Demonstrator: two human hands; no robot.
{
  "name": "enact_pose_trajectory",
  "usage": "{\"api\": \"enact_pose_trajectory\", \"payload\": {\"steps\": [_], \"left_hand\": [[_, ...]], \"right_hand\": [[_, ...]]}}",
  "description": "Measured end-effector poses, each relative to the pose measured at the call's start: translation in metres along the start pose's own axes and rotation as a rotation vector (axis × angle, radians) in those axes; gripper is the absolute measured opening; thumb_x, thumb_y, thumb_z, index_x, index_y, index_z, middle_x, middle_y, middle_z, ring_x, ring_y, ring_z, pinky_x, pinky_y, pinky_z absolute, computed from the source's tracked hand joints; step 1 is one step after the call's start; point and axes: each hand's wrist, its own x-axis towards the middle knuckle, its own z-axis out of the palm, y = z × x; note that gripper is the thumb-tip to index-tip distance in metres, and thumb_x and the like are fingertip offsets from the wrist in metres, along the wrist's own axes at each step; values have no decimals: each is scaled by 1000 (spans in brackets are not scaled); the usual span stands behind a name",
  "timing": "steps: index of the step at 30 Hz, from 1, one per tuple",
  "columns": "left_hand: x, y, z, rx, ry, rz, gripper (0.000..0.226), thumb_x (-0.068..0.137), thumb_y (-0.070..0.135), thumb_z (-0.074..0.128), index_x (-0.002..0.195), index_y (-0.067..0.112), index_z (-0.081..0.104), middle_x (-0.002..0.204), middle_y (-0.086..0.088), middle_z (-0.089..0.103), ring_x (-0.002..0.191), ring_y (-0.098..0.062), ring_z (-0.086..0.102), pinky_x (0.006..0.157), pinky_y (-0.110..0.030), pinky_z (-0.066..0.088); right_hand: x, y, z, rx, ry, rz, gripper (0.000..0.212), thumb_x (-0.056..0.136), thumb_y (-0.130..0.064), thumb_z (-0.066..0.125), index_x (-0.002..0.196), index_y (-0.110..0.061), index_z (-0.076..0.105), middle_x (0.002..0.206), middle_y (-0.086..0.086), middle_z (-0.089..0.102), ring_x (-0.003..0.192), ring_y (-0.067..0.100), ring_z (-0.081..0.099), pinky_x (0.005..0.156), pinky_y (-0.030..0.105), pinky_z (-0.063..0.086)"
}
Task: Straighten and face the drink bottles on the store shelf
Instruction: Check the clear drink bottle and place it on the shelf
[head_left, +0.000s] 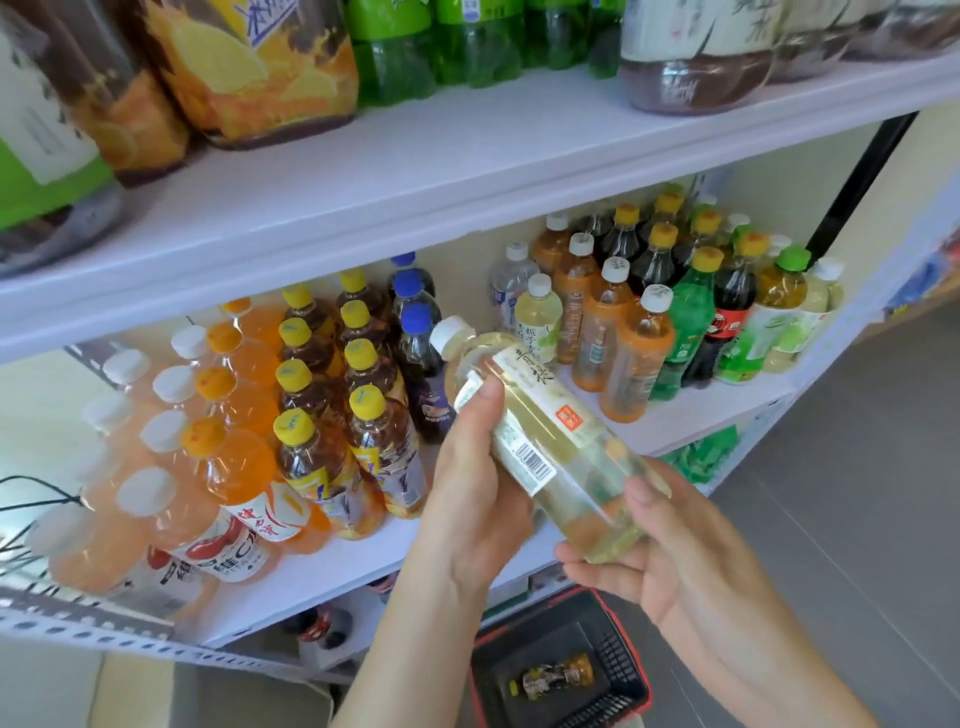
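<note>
I read the pale tea bottle (545, 441) as held off the shelf, in front of the middle shelf board (691, 415). It is tilted, with its white cap (453, 335) up and to the left and its base down to the right. My left hand (478, 499) grips the upper body, thumb pressed on the label beside the barcode. My right hand (670, 561) cups the base, fingers curled round it. The bottle hangs before a gap between the blue-capped dark bottles (423, 374) and the orange-labelled tea bottles (631, 374). Below, a red-rimmed black basket (618, 660) holds one yellow-capped bottle (558, 675) lying on its side
</note>
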Motion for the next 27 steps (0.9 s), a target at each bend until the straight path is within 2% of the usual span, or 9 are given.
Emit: {"api": "enact_pose_trajectory", "payload": {"steps": [4,8,14,16,18,21,23,25,27], "left_hand": [[6,-11,20,150,134,89,74,72,52,73,133,12,56,125,-15,66,118,-29,63,102,-45,49],[12,-28,45,144,230,146,74,76,42,78,136,10,49,116,-14,71,106,-28,69,81,-35,57],[26,-51,89,-31,297,200,72,73,40,74,132,2,56,104,-15,67,96,-29,66,88,-43,54],[27,-54,96,-98,318,203,75,69,37,72,133,1,54,98,-14,66,89,-28,65,85,-43,55],[28,-55,100,-147,312,183,81,64,35,74,134,1,52,97,-16,65,84,-29,64,84,-45,55],[29,-56,101,-142,296,197,92,58,38,82,137,3,52,103,-16,65,85,-27,65,82,-43,55],[31,-57,98,-118,305,229,89,59,39,80,136,5,53,108,-15,66,88,-25,66,79,-40,55],[33,-58,94,-128,296,231,79,62,41,78,131,6,59,107,-15,68,88,-24,68,73,-37,56],[35,-58,90,-126,251,196,61,64,49,76,110,9,73,100,-13,72,83,-22,70,70,-34,58]], "right_hand": [[4,-19,-25,-142,108,-142,71,50,-65,85,109,-31,67,110,6,72,89,32,73,74,39,60],[7,-29,-52,-391,147,-303,64,55,-57,81,114,-47,59,111,-13,70,94,10,71,69,19,57],[14,-36,-92,-912,69,-599,69,62,-50,77,125,-47,49,118,-13,44,106,10,57,83,32,56],[16,-40,-102,-823,-16,-528,68,62,-50,78,123,-46,49,120,-14,47,107,10,59,83,24,55],[20,-45,-106,-542,-130,-304,63,63,-53,79,120,-46,52,119,-11,58,104,11,65,80,17,54],[29,-49,-110,-70,-321,118,67,60,-62,82,118,-36,62,114,13,69,99,33,70,80,35,58],[34,-51,-112,59,-389,295,78,56,-62,84,122,-24,64,112,31,65,92,44,68,77,43,58],[38,-50,-113,128,-417,377,84,57,-58,85,123,-12,63,113,37,61,87,45,67,72,44,58],[42,-47,-112,150,-401,352,80,62,-53,84,123,-7,61,110,38,60,84,45,67,70,43,58]]}}
